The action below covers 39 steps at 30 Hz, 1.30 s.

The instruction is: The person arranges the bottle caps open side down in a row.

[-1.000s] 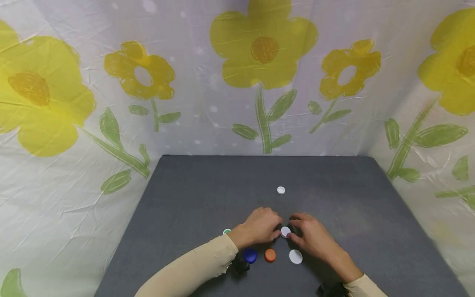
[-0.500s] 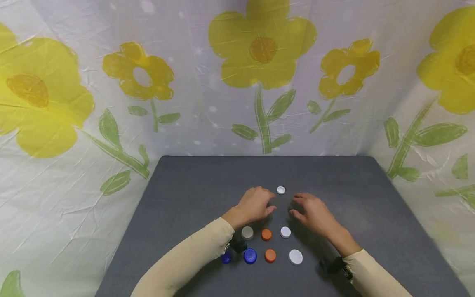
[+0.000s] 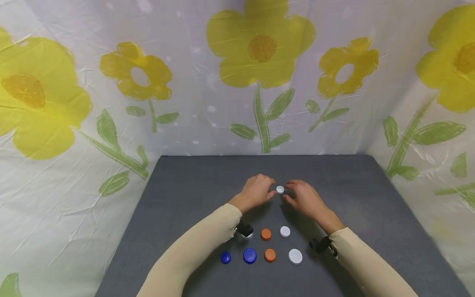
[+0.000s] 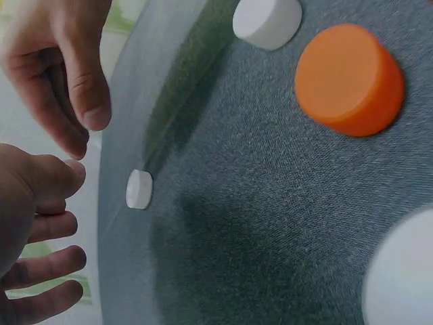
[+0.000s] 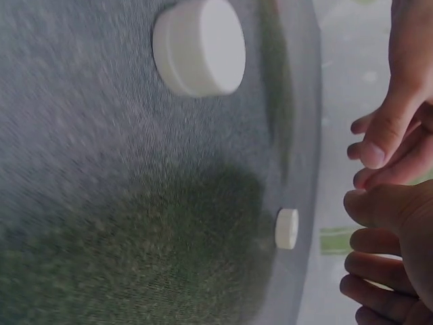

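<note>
At the far middle of the table, a small white bottle cap (image 3: 280, 189) lies with its hollow side up in the head view. My left hand (image 3: 257, 190) is just left of it and my right hand (image 3: 304, 199) just right, both with loosely bent fingers. The wrist views show the same cap (image 4: 139, 189) on the cloth, apart from the fingers of both hands. Nearer me are two orange caps (image 3: 265, 234) (image 3: 270, 255), a smaller white cap (image 3: 285, 232) and a larger white cap (image 3: 295, 256). Neither hand holds anything.
A large blue cap (image 3: 250, 255) and a small blue cap (image 3: 225, 258) lie at the front left. Under the black left wrist camera (image 3: 245, 228), a greyish cap (image 3: 248, 236) is partly hidden. The dark grey table (image 3: 193, 181) ends at a flowered curtain (image 3: 200, 82).
Both hands have left the smaller white cap in the middle row and moved away from me to either side of the far white cap. The caps on the table stay in place.
</note>
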Motion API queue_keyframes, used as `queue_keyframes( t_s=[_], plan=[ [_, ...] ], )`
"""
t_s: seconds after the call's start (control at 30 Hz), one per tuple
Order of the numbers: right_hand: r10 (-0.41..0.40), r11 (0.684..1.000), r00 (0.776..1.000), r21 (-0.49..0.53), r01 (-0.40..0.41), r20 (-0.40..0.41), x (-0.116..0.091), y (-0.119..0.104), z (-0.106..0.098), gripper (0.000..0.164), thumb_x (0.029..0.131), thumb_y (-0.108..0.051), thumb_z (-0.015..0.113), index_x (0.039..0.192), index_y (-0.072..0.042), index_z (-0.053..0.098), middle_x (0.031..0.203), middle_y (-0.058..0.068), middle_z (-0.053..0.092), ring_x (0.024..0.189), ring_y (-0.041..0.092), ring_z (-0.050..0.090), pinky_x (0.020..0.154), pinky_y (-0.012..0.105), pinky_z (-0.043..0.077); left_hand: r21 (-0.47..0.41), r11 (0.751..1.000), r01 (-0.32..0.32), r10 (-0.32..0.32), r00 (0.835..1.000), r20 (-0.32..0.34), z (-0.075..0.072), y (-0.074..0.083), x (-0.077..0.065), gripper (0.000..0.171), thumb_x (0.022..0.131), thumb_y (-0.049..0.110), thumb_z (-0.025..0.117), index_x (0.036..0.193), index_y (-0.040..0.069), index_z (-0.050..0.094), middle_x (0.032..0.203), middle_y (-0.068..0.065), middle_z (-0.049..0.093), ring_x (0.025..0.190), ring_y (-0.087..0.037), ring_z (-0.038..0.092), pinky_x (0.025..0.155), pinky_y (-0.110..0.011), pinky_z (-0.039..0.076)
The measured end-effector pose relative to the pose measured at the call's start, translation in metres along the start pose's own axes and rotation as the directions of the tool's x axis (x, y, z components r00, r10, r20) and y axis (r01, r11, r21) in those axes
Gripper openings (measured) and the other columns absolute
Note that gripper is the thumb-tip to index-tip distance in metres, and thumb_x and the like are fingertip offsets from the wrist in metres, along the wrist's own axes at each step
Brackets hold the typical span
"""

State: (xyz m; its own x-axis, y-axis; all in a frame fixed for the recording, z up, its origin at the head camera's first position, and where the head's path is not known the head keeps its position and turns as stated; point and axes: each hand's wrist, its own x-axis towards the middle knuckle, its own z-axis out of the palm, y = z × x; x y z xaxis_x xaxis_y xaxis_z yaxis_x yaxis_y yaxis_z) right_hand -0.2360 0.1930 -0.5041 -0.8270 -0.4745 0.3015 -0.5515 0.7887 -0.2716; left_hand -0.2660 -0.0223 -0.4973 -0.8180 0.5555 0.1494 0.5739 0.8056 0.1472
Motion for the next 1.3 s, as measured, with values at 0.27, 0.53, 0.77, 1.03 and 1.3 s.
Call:
queue_keyframes(
  t_s=[0.27, 0.53, 0.77, 1.03, 1.3],
  plan=[
    [0.024, 1.0, 1.0, -0.014, -0.024, 0.012, 0.014, 0.011, 0.014, 0.033, 0.09, -0.01, 0.085, 0.117, 0.008, 0.078, 0.124, 0.025, 0.077, 0.116, 0.045, 0.074, 0.099, 0.059, 0.059, -0.008, 0.999, 0.049, -0.048, 0.998, 0.028, 0.021, -0.002, 0.015, 0.031, 0.101, 0.031, 0.079, 0.129, 0.017, 0.08, 0.121, 0.0, 0.082, 0.112, -0.019, 0.077, 0.089, -0.04, 0.064],
    [0.061, 0.998, 0.997, -0.014, -0.061, 0.048, 0.019, 0.021, 0.025, 0.029, 0.088, -0.009, 0.085, 0.113, 0.006, 0.079, 0.123, 0.025, 0.077, 0.116, 0.045, 0.074, 0.098, 0.058, 0.059, 0.012, 0.994, 0.106, -0.107, 0.993, 0.05, 0.035, -0.004, 0.024, 0.023, 0.101, 0.03, 0.079, 0.12, 0.018, 0.082, 0.112, -0.002, 0.083, 0.107, -0.021, 0.078, 0.086, -0.042, 0.064],
    [0.086, 0.996, 0.994, 0.003, -0.086, 0.068, 0.023, 0.024, 0.032, 0.014, 0.089, -0.009, 0.084, 0.1, -0.001, 0.08, 0.114, 0.02, 0.079, 0.107, 0.042, 0.076, 0.09, 0.057, 0.061, 0.03, 0.991, 0.13, -0.131, 0.99, 0.045, 0.047, -0.005, 0.026, 0.015, 0.099, 0.032, 0.081, 0.106, 0.019, 0.083, 0.103, -0.004, 0.081, 0.103, -0.026, 0.074, 0.083, -0.044, 0.063],
    [0.104, 0.995, 0.992, 0.002, -0.104, 0.078, 0.022, 0.027, 0.038, 0.012, 0.092, -0.009, 0.083, 0.102, -0.002, 0.082, 0.117, 0.019, 0.08, 0.109, 0.04, 0.077, 0.092, 0.055, 0.062, 0.036, 0.994, 0.104, -0.105, 0.994, 0.032, 0.053, -0.002, 0.029, 0.01, 0.101, 0.029, 0.08, 0.105, 0.021, 0.085, 0.104, -0.002, 0.082, 0.104, -0.025, 0.072, 0.087, -0.045, 0.061],
    [0.072, 0.997, 0.996, 0.012, -0.073, 0.059, 0.02, 0.025, 0.039, 0.013, 0.092, -0.007, 0.083, 0.102, 0.001, 0.081, 0.114, 0.021, 0.079, 0.107, 0.04, 0.077, 0.092, 0.056, 0.061, -0.039, 0.994, 0.098, -0.098, 0.995, -0.002, 0.058, -0.004, 0.03, 0.008, 0.1, 0.028, 0.081, 0.097, 0.021, 0.084, 0.095, 0.001, 0.081, 0.095, -0.02, 0.076, 0.081, -0.041, 0.061]
  ],
)
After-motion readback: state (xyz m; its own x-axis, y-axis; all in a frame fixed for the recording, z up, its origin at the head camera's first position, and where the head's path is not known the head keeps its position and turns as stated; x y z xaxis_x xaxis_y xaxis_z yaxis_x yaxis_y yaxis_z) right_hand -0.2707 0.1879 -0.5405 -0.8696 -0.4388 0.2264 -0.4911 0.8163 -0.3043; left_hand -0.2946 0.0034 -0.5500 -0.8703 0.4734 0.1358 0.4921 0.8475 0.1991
